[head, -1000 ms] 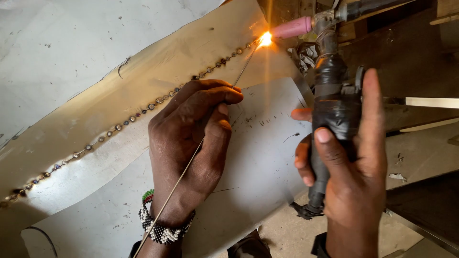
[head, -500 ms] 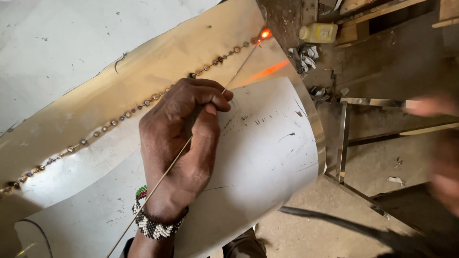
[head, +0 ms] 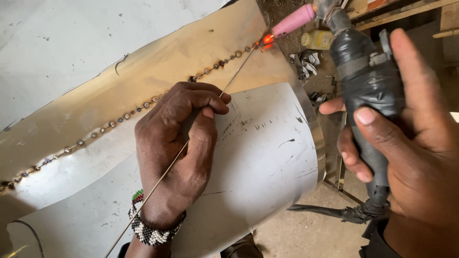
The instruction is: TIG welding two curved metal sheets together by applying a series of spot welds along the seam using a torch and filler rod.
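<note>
My left hand [head: 179, 153], centre frame, pinches the filler rod [head: 191, 138] so its tip meets the glowing seam [head: 143, 105] upper right, where my right hand [head: 406, 143] grips the welding torch [head: 363, 81].

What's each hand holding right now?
Left hand: closed, pinching the thin filler rod, resting on the metal sheet.
Right hand: closed around the black-taped welding torch.
</note>
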